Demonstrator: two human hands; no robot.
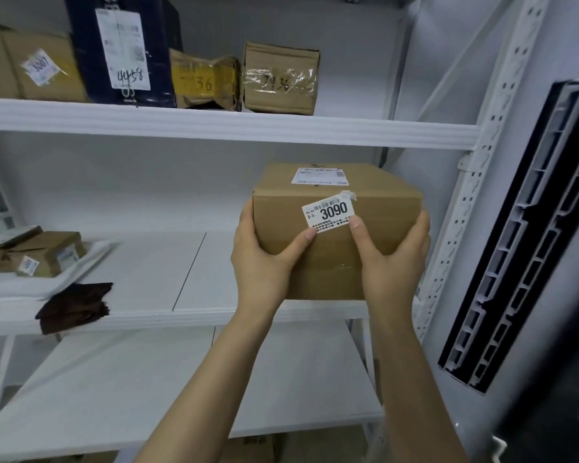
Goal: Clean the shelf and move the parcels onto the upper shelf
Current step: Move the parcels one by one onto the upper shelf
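A brown cardboard parcel [378, 208] with a white label reading 3090 is held over the right end of the middle shelf [194, 312]. My left hand [264, 259] grips its left side, thumb on the front face. My right hand [395, 259] grips its right side, thumb touching the label. The upper shelf [228, 123] above carries several parcels: a brown box marked 3007 [44, 71], a tall dark blue box [124, 48], a crumpled parcel with yellow tape [204, 81] and a taped brown parcel [279, 80]. A dark brown cloth [74, 307] hangs over the middle shelf's front edge at left.
A small brown parcel [44, 253] lies on a white bag [81, 265] at the middle shelf's left end. The white perforated upright [475, 175] stands right of the held parcel. A black and white slatted unit [528, 235] leans at right. The lower shelf [147, 389] shows below.
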